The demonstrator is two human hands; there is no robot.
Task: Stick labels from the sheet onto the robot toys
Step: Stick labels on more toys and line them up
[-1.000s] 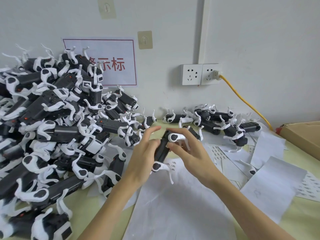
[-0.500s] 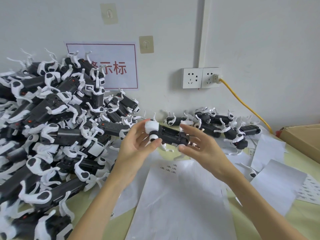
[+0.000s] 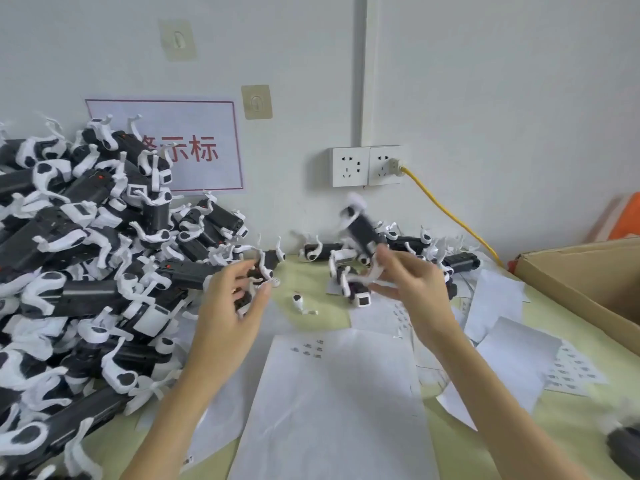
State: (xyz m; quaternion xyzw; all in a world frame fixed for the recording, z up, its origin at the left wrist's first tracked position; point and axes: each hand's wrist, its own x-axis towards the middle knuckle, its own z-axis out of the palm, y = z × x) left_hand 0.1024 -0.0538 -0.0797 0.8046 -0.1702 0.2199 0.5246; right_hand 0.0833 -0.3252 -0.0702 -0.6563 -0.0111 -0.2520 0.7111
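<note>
Fingertips [image 3: 379,259] of the right hand [image 3: 412,289] spread loosely just below a blurred black-and-white robot toy [image 3: 362,230], which appears airborne and free of any grip, its long axis tilted up and to the left, above the small row of toys [image 3: 429,251] against the wall. Whether a fingertip touches one white leg cannot be told through the blur. The left hand [image 3: 232,306] hangs relaxed and empty at the edge of the large heap of toys [image 3: 86,265], nearer that supply than the right. Nearer the person than both hands lies the label sheet [image 3: 332,393], a few small labels [image 3: 311,348] at its top.
</note>
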